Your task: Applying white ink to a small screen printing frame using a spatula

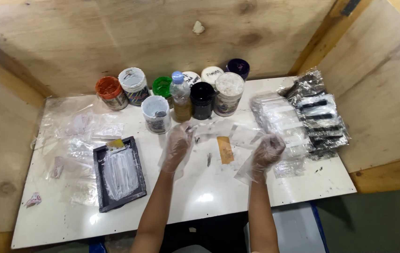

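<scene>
- Both hands wear loose clear plastic gloves and hold a clear plastic sleeve stretched between them over the middle of the white worktop (200,197).
- Left hand (177,143) pinches the left end of the clear plastic sleeve (218,129), fingers closed on it, just in front of the white jar.
- Right hand (268,151) grips the sleeve's right end, fingers curled around the film.
- Along the left edge of the worktop lies a loose spread of empty clear bags (75,136), with a small scrap (34,200) near the front left corner.
- A black rectangular tray (136,154) sits left of centre, holding a bundle of clear wrapped pieces (120,173); a yellowish bit rests at its far end.
- Along the back edge stands a row of paint pots: an orange jar (110,92), a white-lidded jar (134,85), a green jar (162,86), an open white jar (156,114), a small bottle with a blue cap (180,96), a black jar (202,100), a large pale jar (228,93) and a dark purple one (238,68) behind.
- An orange-brown strip (225,149) lies flat on the worktop beneath the sleeve, between the two hands.
- Near the right edge, a stack of clear packets (279,117) lies beside packets holding black items (322,117), reaching towards the back right corner.
</scene>
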